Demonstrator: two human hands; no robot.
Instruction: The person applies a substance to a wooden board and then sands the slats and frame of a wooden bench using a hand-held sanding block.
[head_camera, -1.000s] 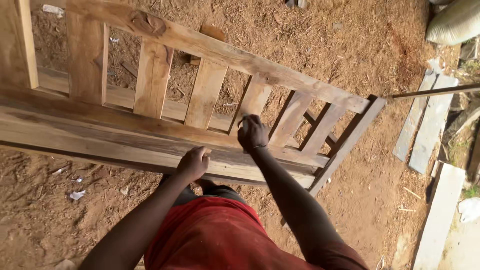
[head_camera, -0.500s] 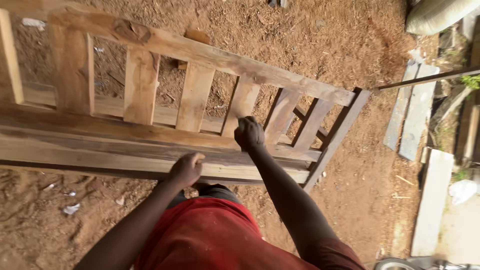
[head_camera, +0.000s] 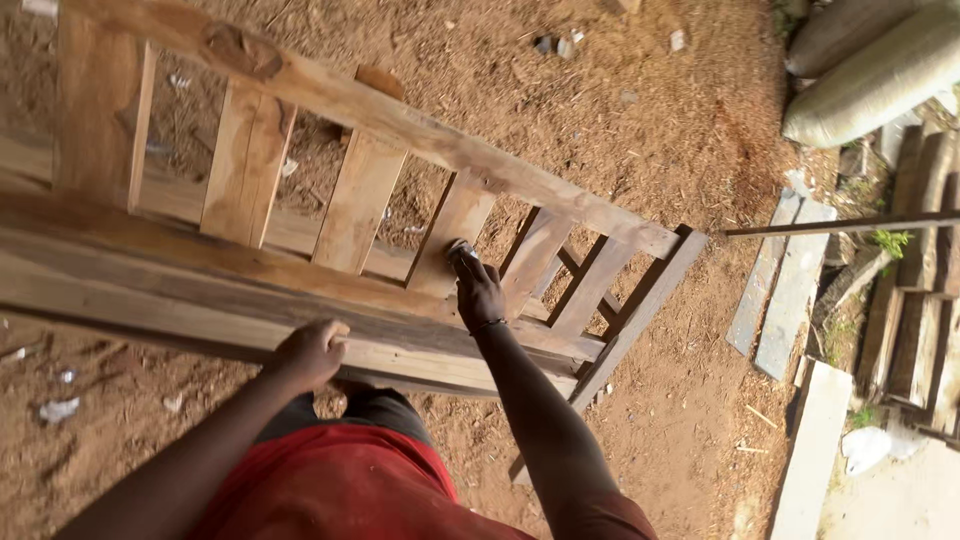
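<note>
A: Where is the workpiece, and how does it stand?

B: The wooden frame stands on edge on the dirt ground, tilted across the view. Its long top rail runs from upper left to centre right, and short upright slats join it to the heavy lower rail nearest the person.

A: State of the left hand?

B: The left hand is curled over the near edge of the lower rail, fingers wrapped around it. That grip is closed on the wood. Judged from its position, it steadies the frame, which otherwise has only its lower edge on the ground.

A: And the right hand?

B: The right hand reaches over the lower rail and presses against one slat near the middle of the frame. Its grip is closed around a small object, grey at the top; the kind of object is too small to tell. It contacts the slat face.

A: Why the spread of the hands?

B: One hand braces the rail low down while the other works higher up between the rails, so pressure on the slat probably does not tip the frame.

A: Surroundings?

B: Flat boards lie on the ground to the right, well apart from the frame, with grey sacks beyond them.
</note>
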